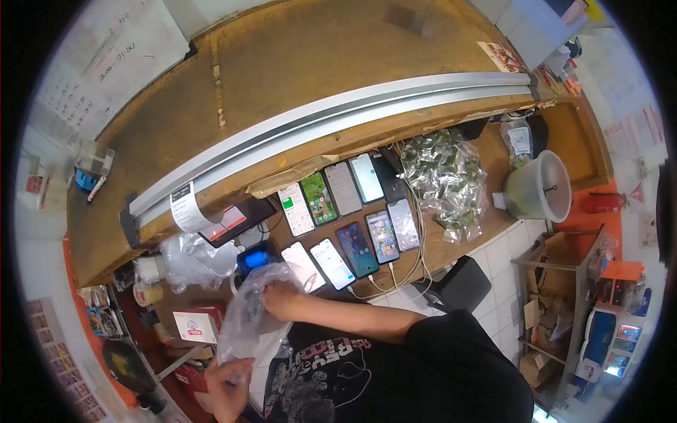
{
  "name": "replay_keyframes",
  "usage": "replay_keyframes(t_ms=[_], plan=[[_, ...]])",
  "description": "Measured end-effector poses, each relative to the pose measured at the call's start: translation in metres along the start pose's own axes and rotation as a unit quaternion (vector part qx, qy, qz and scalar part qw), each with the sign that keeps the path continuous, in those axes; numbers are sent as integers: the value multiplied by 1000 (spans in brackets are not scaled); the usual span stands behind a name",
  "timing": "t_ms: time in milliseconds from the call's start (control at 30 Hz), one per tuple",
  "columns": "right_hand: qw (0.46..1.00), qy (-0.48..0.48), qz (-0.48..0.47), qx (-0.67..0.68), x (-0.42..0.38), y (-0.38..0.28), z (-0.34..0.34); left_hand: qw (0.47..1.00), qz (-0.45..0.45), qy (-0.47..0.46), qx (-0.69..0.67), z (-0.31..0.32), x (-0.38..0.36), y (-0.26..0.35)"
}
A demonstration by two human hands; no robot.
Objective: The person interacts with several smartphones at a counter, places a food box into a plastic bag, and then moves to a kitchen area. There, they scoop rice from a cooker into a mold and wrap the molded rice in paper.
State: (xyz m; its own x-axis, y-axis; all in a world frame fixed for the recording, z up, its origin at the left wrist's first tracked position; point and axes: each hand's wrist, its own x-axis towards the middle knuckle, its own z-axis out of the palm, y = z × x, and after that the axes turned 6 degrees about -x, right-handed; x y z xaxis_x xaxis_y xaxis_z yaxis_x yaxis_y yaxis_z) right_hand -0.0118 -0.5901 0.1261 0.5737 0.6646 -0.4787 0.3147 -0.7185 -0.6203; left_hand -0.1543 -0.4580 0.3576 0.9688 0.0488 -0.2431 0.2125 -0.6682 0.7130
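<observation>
- While the clear bag (243,314) is held up near the body, its thin side is pinched by the left hand (229,388), with the thumb and fingers drawn close.
- At the top part of the bag, the right hand (282,299) is seen with its fingers curled in. It cannot be told if plastic is gripped by them, or if they are inside.
- The step in hand seems to be the handling of this bag, with both hands used at once.
- The bag is crumpled and see-through. No thing can be made out clearly inside it.
- For the next move, a light grip seems to be called for, as thin plastic can be torn or slip. Care seems needed by the white phone (303,268), which is just beside the right hand.
- On the bench (496,220), more phones (357,250) are laid out in two rows, and white wires (405,282) are plugged into some.
- A blue thing (254,261) is seen near the bag's top, and a white and red box (196,326) is set to its left.
</observation>
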Motion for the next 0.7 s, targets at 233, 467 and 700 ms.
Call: replay_keyframes(t_ms=[233, 467, 700], plan=[[979, -35, -149, -131, -79, -43, -36, 944, -222, 43, 241, 19, -24, -167], [970, 183, -100, -126, -38, -19, -19, 958, -241, 86, 131, -13, -21, -98], [990, 112, -58, -63, -19, -25, 6, 972, -187, 34, 141, -30, -7, -7]])
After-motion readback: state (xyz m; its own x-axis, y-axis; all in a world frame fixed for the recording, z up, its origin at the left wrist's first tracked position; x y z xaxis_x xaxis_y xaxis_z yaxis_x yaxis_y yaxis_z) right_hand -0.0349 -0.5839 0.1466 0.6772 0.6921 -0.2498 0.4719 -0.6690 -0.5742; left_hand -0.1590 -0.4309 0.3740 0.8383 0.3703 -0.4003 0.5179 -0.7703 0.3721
